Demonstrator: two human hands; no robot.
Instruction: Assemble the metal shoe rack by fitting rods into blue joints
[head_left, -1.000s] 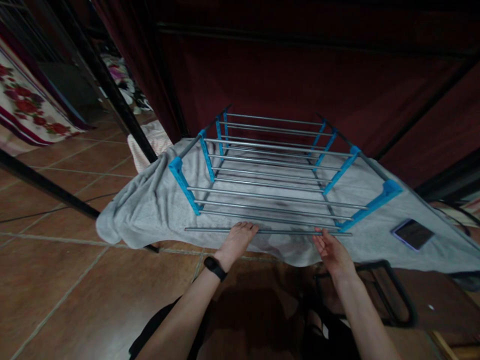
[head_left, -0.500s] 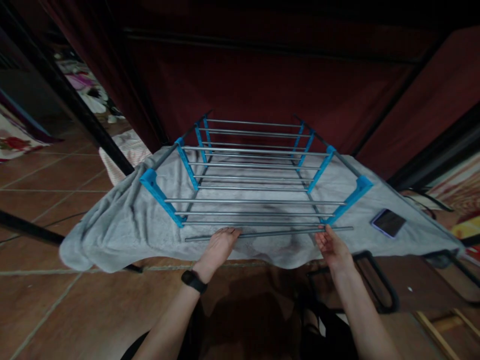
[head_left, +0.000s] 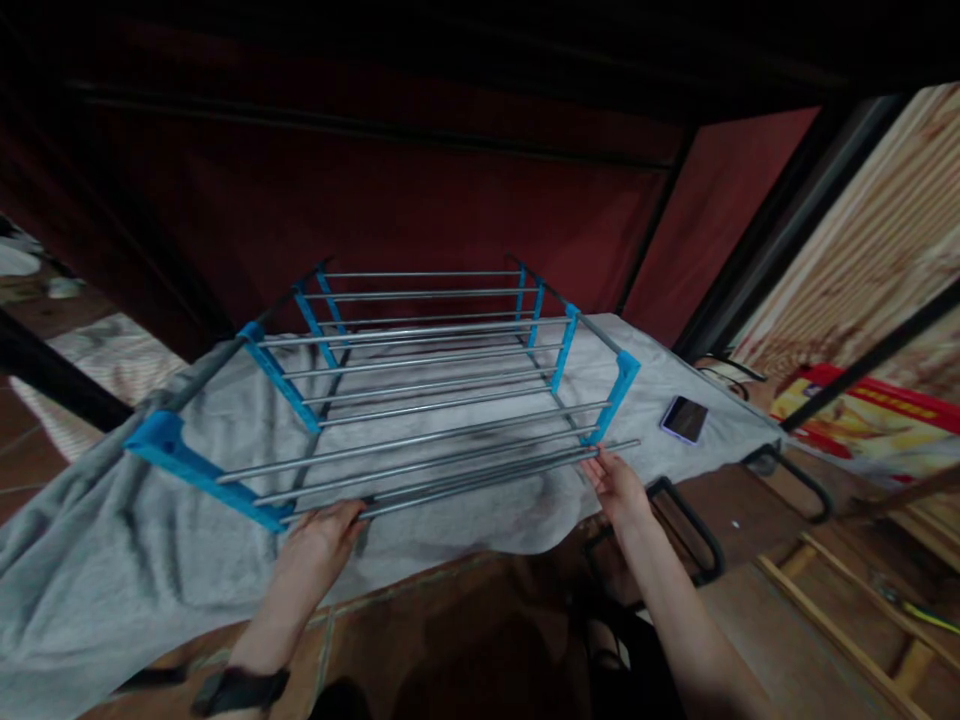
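Note:
A rack of grey metal rods and blue plastic brackets [head_left: 282, 378] lies on a grey cloth [head_left: 480, 525]. Along its near side runs a loose grey metal rod [head_left: 480, 484], close beside the rack's lowest front rod. My left hand [head_left: 324, 535] has its fingers closed around the rod toward its left end, which they hide. Near the other end, my right hand [head_left: 616, 486] pinches the rod just below the right front bracket [head_left: 613, 400]. The rod's right tip sticks out past those fingers. Whether rod and rack touch, I cannot tell.
To the right on the cloth lies a phone [head_left: 684, 419]. Dark red panels [head_left: 420, 200] stand behind the rack. On the floor at right are a black metal frame [head_left: 694, 535], a wooden frame [head_left: 840, 620] and a red and yellow box [head_left: 870, 420].
My view has swung to the right. The loose rod has come closer to the rack's lowest front rod. My left hand has slid toward the rod's left end; both hands keep hold.

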